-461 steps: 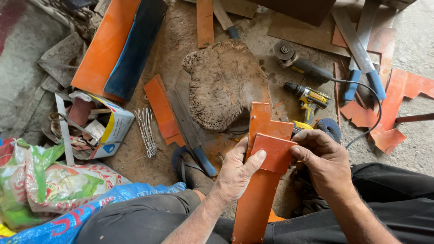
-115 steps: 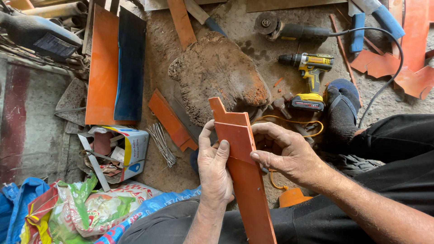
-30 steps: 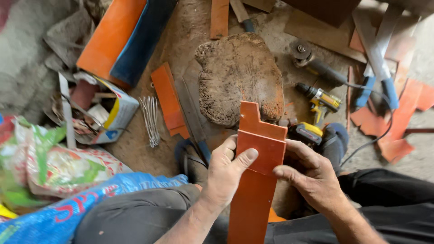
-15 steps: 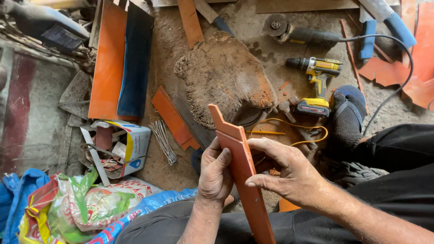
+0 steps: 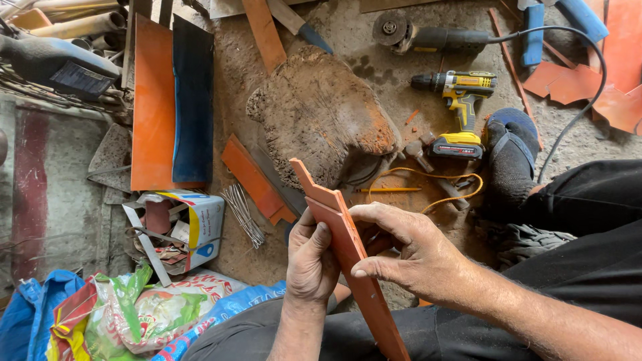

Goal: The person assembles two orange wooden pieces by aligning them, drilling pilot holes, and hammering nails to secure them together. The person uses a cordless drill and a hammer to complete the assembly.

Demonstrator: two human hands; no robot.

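Low at centre, above the lap, both hands are holding a long orange strip [image 5: 348, 261] w/ a notched top end, seen nearly edge-on & tilting up-left. Left hand [image 5: 311, 257] is wrapping the strip's left side, grip closed on it w/ thumb lying along the face, while right hand [image 5: 409, 257] is pinching its right edge, fingers curled shut on it. Beyond them on the dirt floor [image 5: 374, 53] are lying a worn wood block [image 5: 321, 117], a yellow cordless drill [image 5: 458, 100] & an angle grinder [image 5: 418, 37].

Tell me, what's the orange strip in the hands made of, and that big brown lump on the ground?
Orange strip: probably painted sheet metal, thin, flat, matte, with crisp cut edges. Brown lump: looks like a worn wooden block, rough and fibrous, dusty.
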